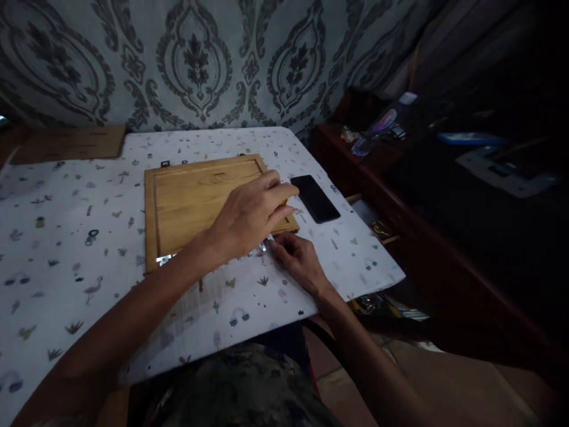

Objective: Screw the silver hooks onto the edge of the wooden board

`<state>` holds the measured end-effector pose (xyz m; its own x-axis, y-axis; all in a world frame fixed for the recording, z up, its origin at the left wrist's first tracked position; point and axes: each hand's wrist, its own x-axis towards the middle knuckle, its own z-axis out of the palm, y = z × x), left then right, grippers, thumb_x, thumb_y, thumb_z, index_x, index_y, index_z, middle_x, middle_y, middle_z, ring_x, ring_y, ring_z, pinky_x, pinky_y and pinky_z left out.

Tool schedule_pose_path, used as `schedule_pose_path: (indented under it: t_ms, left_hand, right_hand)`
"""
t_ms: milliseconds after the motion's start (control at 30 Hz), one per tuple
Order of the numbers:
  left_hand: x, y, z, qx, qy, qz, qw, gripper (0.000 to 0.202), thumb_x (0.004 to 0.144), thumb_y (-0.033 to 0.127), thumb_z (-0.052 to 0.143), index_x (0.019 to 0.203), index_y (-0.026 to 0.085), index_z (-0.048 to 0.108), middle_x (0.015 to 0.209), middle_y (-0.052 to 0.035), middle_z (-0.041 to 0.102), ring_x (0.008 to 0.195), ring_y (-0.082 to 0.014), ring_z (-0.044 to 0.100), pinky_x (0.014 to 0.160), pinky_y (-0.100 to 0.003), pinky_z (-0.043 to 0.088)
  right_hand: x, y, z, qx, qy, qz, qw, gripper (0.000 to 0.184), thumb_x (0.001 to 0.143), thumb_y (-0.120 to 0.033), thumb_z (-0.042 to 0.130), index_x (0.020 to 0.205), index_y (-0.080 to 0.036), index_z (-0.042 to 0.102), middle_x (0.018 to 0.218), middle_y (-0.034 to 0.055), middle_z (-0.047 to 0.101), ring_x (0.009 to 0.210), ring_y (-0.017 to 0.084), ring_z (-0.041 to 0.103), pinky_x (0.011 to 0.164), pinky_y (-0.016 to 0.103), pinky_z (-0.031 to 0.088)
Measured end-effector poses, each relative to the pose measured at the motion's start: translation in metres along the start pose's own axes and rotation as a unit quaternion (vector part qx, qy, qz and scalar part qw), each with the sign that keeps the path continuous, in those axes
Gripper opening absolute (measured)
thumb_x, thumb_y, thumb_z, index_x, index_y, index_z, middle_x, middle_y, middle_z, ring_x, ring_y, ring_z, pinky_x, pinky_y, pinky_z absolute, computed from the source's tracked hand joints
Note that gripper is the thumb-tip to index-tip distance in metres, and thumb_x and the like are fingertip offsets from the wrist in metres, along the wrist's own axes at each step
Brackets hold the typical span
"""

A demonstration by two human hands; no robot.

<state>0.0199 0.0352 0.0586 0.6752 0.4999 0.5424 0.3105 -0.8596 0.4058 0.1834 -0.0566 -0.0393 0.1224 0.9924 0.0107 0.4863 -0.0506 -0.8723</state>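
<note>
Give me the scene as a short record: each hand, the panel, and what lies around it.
Left hand: over the right side of the wooden panel; a bit of yellow shows by its fingers, object unclear
Right hand: fingers at a metal piece, near edge of panel; grip unclear
Panel: flat on patterned cloth
Phone: right of panel, screen dark
Cardboard: far left of cloth
</note>
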Motion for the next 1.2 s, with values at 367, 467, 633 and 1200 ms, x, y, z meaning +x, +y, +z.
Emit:
schedule_pose_path:
  t_ms: [367, 467, 633, 1200]
  left_hand:
    - [0.0029, 0.0011, 0.0027, 0.004, 0.037, 0.001, 0.999, 0.004, 0.092, 0.016, 0.067, 0.095, 0.017, 0.069, 0.091, -0.0028, 0.076, 0.085, -0.0175, 0.070, 0.077, -0.030, 0.053]
    - [0.0031, 0.0016, 0.0036, 0.002, 0.040, 0.010, 0.999, 0.004, 0.091, 0.016, 0.068, 0.095, 0.017, 0.069, 0.090, -0.0033, 0.076, 0.086, -0.0178, 0.070, 0.077, -0.030, 0.052]
    - [0.0028, 0.0032, 0.0033, -0.001, 0.030, 0.011, 0.999, 0.006, 0.093, 0.016, 0.066, 0.098, 0.016, 0.069, 0.095, -0.0050, 0.077, 0.090, -0.0187, 0.071, 0.081, -0.031, 0.052]
    - [0.0009, 0.0019, 0.0075, -0.008, 0.041, -0.003, 0.999, 0.017, 0.093, 0.018, 0.067, 0.110, 0.018, 0.073, 0.096, -0.0049, 0.075, 0.090, -0.0190, 0.070, 0.081, -0.031, 0.054]
  right_hand:
    - [-0.0003, 0.0041, 0.0013, 0.003, 0.007, -0.011, 1.000, 0.030, 0.091, -0.047, 0.056, 0.075, -0.021, 0.056, 0.061, -0.0010, 0.054, 0.057, 0.014, 0.047, 0.054, 0.027, 0.039]
    - [-0.0001, 0.0036, 0.0012, 0.006, 0.011, -0.016, 1.000, 0.032, 0.092, -0.047, 0.057, 0.073, -0.022, 0.056, 0.059, -0.0014, 0.055, 0.056, 0.013, 0.047, 0.054, 0.027, 0.039]
    - [0.0010, 0.0034, 0.0019, 0.025, 0.007, -0.012, 1.000, 0.032, 0.090, -0.047, 0.060, 0.071, -0.022, 0.057, 0.057, -0.0010, 0.058, 0.053, 0.013, 0.051, 0.053, 0.027, 0.040]
    - [0.0004, 0.0010, 0.0019, 0.042, -0.005, -0.012, 0.999, 0.031, 0.090, -0.046, 0.061, 0.072, -0.021, 0.059, 0.058, -0.0007, 0.061, 0.053, 0.013, 0.053, 0.055, 0.027, 0.041]
